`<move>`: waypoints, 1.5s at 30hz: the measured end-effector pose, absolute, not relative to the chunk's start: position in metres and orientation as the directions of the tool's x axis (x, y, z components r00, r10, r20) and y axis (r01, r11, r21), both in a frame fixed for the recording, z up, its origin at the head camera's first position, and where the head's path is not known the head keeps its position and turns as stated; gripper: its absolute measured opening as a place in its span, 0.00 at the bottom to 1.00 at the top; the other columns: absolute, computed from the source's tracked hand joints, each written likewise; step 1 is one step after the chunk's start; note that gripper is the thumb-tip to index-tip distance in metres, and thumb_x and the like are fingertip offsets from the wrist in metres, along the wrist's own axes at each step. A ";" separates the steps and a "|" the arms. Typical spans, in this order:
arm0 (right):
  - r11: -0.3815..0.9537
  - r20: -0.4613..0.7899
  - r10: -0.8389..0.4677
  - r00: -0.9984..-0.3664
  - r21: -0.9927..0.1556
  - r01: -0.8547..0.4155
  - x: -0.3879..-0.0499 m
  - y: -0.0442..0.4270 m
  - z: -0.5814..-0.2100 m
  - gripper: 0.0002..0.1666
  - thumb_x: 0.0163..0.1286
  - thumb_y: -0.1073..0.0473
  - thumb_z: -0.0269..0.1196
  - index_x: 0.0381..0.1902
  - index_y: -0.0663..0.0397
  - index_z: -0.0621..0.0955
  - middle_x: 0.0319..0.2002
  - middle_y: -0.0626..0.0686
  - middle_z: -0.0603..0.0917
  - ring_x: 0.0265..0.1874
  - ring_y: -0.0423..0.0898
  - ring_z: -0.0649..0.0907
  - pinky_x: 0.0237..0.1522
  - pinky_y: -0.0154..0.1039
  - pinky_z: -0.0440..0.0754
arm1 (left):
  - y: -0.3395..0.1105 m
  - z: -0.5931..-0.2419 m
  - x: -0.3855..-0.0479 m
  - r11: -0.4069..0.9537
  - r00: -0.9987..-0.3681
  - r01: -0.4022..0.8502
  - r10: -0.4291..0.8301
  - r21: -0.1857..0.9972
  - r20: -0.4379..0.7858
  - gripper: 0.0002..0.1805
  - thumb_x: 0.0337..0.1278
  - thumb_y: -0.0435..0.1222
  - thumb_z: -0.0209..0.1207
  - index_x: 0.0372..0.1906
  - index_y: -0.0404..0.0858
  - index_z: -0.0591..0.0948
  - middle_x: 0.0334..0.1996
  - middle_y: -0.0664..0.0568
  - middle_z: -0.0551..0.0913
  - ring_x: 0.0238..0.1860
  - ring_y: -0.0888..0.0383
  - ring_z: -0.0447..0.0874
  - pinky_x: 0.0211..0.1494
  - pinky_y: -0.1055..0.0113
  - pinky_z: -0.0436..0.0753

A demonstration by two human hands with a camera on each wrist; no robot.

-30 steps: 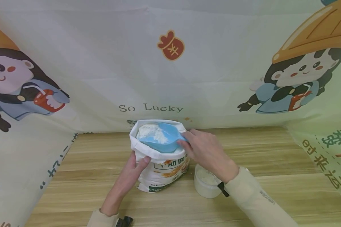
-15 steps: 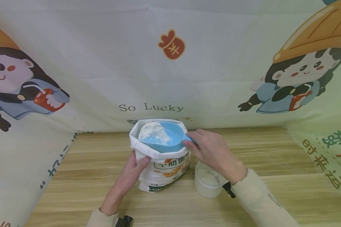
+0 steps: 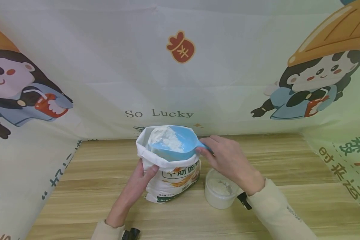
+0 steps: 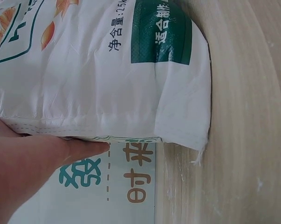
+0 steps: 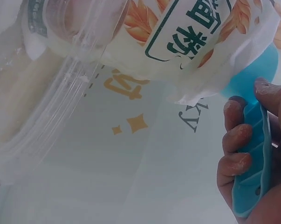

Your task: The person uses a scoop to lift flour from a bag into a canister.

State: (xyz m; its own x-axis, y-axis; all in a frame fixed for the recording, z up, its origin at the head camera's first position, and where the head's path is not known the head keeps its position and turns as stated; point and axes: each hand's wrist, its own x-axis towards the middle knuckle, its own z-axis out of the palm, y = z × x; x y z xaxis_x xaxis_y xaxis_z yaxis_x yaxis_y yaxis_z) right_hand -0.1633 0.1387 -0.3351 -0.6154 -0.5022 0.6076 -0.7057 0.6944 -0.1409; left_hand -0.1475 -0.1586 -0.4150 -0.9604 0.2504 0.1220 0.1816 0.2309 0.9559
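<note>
The right hand (image 3: 224, 155) gripped the scoop (image 3: 189, 138) (the left hand (image 3: 140, 177) held the bag (image 3: 174, 180)) and was nearer the tub (image 3: 218, 200), just right of the bag.

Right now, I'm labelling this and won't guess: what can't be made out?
Head view: depths of the white printed bag, hidden by the blue plastic scoop.
Head view: most fingers of the left hand, hidden behind the bag.
Head view: part of the round translucent plastic tub, covered by the right hand.
Right wrist view: most of the scoop's bowl, hidden behind the bag.
Left wrist view: bag's mouth, past the left edge.
</note>
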 end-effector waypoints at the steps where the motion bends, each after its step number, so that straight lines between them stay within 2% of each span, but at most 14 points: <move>1: 0.698 0.604 -0.500 -0.620 -0.143 -0.702 -0.163 0.139 -0.335 0.16 0.72 0.53 0.69 0.48 0.60 0.86 0.36 0.52 0.88 0.31 0.46 0.86 0.29 0.41 0.84 | -0.159 -0.415 -0.147 0.232 -0.961 0.181 0.250 0.956 0.122 0.34 0.80 0.43 0.49 0.81 0.43 0.52 0.76 0.40 0.62 0.77 0.39 0.58 0.75 0.31 0.57; 7: 0.705 0.595 -0.490 -0.637 -0.160 -0.691 -0.161 0.140 -0.335 0.16 0.73 0.54 0.68 0.49 0.61 0.86 0.41 0.55 0.89 0.36 0.49 0.88 0.35 0.43 0.87 | -0.159 -0.416 -0.147 0.233 -0.959 0.187 0.255 0.954 0.125 0.34 0.80 0.44 0.49 0.81 0.44 0.52 0.77 0.41 0.62 0.77 0.39 0.58 0.74 0.30 0.58; 13: 0.703 0.595 -0.472 -0.650 -0.191 -0.685 -0.159 0.141 -0.338 0.16 0.73 0.55 0.68 0.50 0.62 0.85 0.39 0.54 0.88 0.33 0.46 0.85 0.32 0.40 0.85 | -0.159 -0.416 -0.147 0.225 -0.956 0.194 0.261 0.955 0.133 0.33 0.80 0.44 0.49 0.81 0.44 0.53 0.75 0.42 0.64 0.76 0.39 0.60 0.74 0.31 0.60; 25: 0.698 0.605 -0.460 -0.650 -0.206 -0.686 -0.159 0.141 -0.342 0.16 0.73 0.56 0.68 0.50 0.62 0.85 0.39 0.56 0.88 0.34 0.47 0.86 0.33 0.40 0.86 | -0.159 -0.415 -0.147 0.251 -0.960 0.179 0.258 0.951 0.113 0.34 0.80 0.46 0.50 0.81 0.44 0.52 0.77 0.42 0.63 0.77 0.39 0.58 0.74 0.31 0.58; 31: 0.693 0.614 -0.463 -0.639 -0.199 -0.693 -0.159 0.145 -0.337 0.16 0.72 0.57 0.69 0.50 0.63 0.85 0.39 0.56 0.88 0.34 0.48 0.86 0.35 0.42 0.87 | -0.159 -0.416 -0.148 0.238 -0.958 0.189 0.258 0.953 0.125 0.34 0.80 0.45 0.50 0.81 0.44 0.54 0.74 0.42 0.65 0.76 0.39 0.60 0.74 0.31 0.59; 37: 0.701 0.613 -0.453 -0.647 -0.205 -0.684 -0.157 0.152 -0.329 0.15 0.72 0.57 0.69 0.49 0.62 0.85 0.42 0.57 0.89 0.39 0.51 0.88 0.39 0.46 0.89 | -0.159 -0.416 -0.147 0.230 -0.954 0.200 0.267 0.953 0.136 0.32 0.80 0.44 0.50 0.80 0.44 0.54 0.72 0.42 0.67 0.75 0.40 0.62 0.74 0.31 0.60; 45: 0.719 0.653 -0.413 -0.635 -0.194 -0.668 -0.153 0.163 -0.321 0.11 0.69 0.59 0.71 0.44 0.60 0.85 0.33 0.53 0.86 0.30 0.46 0.83 0.32 0.44 0.86 | -0.160 -0.416 -0.148 0.228 -0.953 0.210 0.266 0.951 0.146 0.34 0.80 0.47 0.51 0.80 0.43 0.54 0.71 0.42 0.68 0.75 0.40 0.63 0.74 0.31 0.61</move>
